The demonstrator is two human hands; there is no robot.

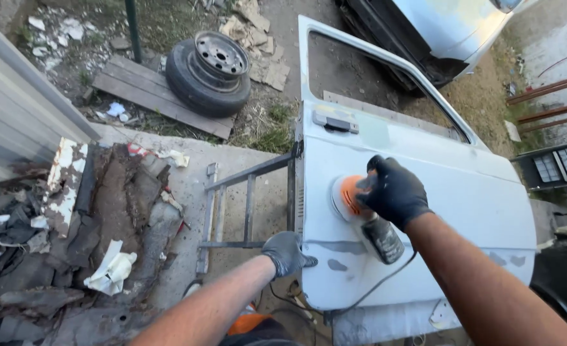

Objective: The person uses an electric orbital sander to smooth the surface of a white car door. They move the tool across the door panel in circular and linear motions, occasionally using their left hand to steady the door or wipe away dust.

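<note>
Head view: right hand (393, 191) in a dark glove is closed around the orange sander (354, 200), pressing it flat on the pale car door (463, 192). Left hand (287, 252), also gloved, closes on the door's front edge beside the metal stand (248, 211). I judge the cable (373, 291) hanging under the sander could catch, or the door could slide off the stand if pushed hard.
</note>
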